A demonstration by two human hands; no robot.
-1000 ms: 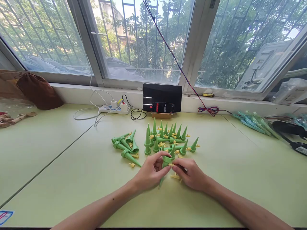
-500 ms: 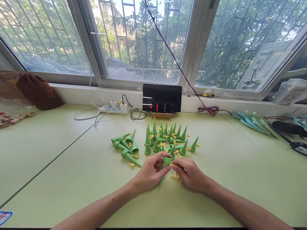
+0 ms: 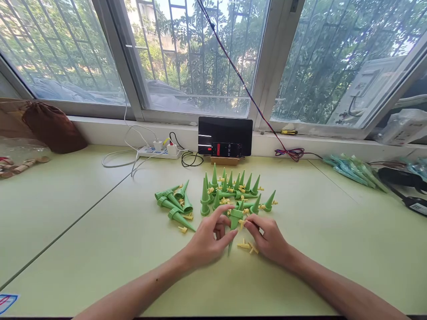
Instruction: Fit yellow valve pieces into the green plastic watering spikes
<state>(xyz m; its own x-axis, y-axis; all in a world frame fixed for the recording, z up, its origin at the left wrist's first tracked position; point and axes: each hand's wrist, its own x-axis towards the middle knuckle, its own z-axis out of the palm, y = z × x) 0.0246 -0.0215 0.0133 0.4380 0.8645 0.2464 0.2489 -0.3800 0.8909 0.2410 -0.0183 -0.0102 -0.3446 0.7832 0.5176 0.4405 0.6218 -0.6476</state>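
Note:
My left hand holds a green plastic cone spike near its wide end, tip pointing down toward me. My right hand pinches a small yellow fitting at the side of that spike. Two loose yellow fittings lie on the table under my right hand. Just beyond my hands stands a cluster of upright green spikes mixed with yellow fittings. A pile of spikes lying on their sides sits to the left.
A dark tablet with a phone leans at the window sill behind the spikes. A power strip with cables lies at back left, a brown pouch far left, and bagged green parts at right. The pale green table spans the view.
Both hands have shifted slightly away from me with the spike, which now stands a bit more upright. The loose yellow fittings under my right hand show more.

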